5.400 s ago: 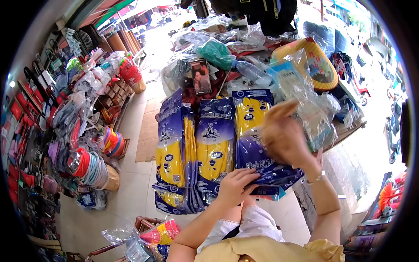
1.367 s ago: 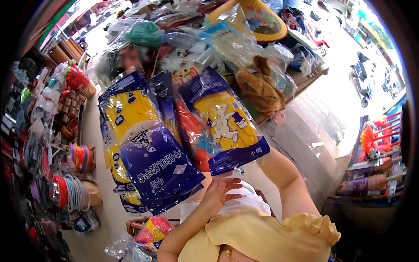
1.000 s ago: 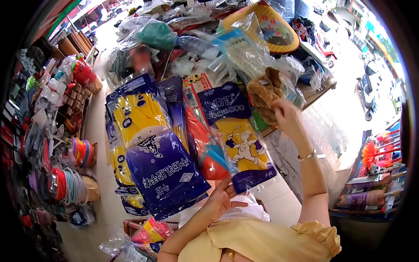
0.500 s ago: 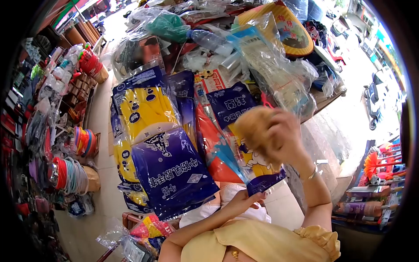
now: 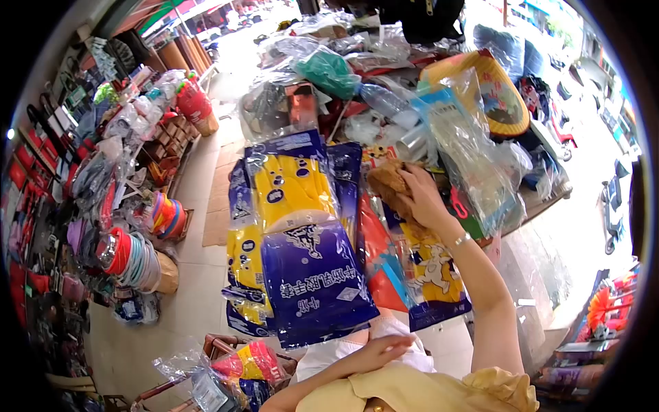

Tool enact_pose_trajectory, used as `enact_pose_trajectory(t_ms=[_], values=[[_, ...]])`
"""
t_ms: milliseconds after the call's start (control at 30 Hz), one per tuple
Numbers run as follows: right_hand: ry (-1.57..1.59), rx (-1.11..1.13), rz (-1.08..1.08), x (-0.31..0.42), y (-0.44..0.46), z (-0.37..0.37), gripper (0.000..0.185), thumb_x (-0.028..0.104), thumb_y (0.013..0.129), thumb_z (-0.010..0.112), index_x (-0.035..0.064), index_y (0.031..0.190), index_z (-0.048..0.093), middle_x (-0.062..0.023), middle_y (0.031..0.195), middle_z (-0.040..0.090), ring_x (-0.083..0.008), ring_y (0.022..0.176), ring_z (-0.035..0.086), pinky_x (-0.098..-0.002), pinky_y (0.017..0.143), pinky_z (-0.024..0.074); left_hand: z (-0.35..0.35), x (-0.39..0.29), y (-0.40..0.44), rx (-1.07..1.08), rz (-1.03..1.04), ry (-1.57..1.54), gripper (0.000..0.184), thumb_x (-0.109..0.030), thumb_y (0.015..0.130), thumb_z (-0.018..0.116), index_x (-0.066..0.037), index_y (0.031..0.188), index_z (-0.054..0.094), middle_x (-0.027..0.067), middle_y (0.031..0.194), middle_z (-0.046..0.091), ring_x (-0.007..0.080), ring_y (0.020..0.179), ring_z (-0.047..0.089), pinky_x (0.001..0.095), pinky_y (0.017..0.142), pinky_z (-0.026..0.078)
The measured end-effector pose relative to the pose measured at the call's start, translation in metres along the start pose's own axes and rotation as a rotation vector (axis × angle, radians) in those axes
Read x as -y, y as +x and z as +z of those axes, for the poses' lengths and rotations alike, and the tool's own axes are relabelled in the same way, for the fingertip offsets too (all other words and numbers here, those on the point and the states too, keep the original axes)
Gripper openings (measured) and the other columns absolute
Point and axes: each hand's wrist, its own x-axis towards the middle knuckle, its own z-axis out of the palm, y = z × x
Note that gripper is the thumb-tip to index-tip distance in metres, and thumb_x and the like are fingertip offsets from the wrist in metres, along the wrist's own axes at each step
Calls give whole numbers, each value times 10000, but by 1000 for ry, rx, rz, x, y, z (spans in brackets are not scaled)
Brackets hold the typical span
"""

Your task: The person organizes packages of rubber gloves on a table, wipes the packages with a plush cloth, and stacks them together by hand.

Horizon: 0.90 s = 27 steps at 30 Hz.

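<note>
My right hand [image 5: 427, 199] grips a crumpled brown cloth [image 5: 389, 184], pressing it on the upper end of a blue-and-yellow glove packet [image 5: 434, 271]. That packet lies tilted on the pile at the table's near side, its lower end hanging over the edge. My left hand [image 5: 379, 353] rests over my lap with fingers stretched out and nothing in it. To its upper left is a larger stack of packaged gloves [image 5: 312, 275], yellow gloves showing through the clear plastic. Between the two lies a red-and-blue packet [image 5: 386, 275], partly covered.
Farther back lie a green plastic bag [image 5: 329, 72], a clear bottle [image 5: 388, 104] and a yellow woven fan [image 5: 473, 86]. A clear bag [image 5: 470, 158] covers the right side. Low left, a chair [image 5: 218, 343] holds colourful packets. Crowded goods shelves [image 5: 103, 172] line the left.
My left hand has let go of the glove packet's lower edge and drawn back to my lap. My right hand has brought the cloth down onto the packet's upper end. The view has shifted.
</note>
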Motion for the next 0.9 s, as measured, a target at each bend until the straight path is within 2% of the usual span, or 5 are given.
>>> enact_pose_trajectory(t_ms=[133,233,300,733,900], values=[[185,-91,-67,52,-10,-46,459,91,771,691,61,1211,565,-151,1163,599,-365,1132,517,-417,971,421,-69,-31,-127,138,86,24,380,-253,1004,480,-7,1283,555,131,1276,588,223,1189,545,320,1004,412],[759,402,228,93,-18,-40,489,197,882,663,41,1320,514,-93,1025,646,-174,885,608,-315,743,512,-113,-57,-205,-181,325,-240,377,-212,991,480,15,1285,546,197,1257,577,260,1226,512,359,1026,399],[1037,610,447,120,-10,-28,553,256,907,656,19,1367,461,-62,1017,636,-107,831,586,-253,645,499,-112,-103,-176,-1157,132,-327,413,-207,982,496,22,1326,499,195,1263,573,255,1196,531,354,1005,415],[1199,394,288,207,2,-33,738,77,813,712,-62,1421,318,-128,1263,541,-156,1098,566,-279,929,467,-132,-119,-110,-990,304,-491,623,-213,793,757,-23,1307,460,144,1161,611,235,957,652,341,801,558],[1252,704,-55,257,-3,-57,792,51,805,729,64,1477,311,-60,1093,515,-113,795,522,-239,700,462,-94,-89,-185,-1124,747,-574,722,-227,727,777,28,1316,445,167,1199,599,278,1065,620,401,906,521]])
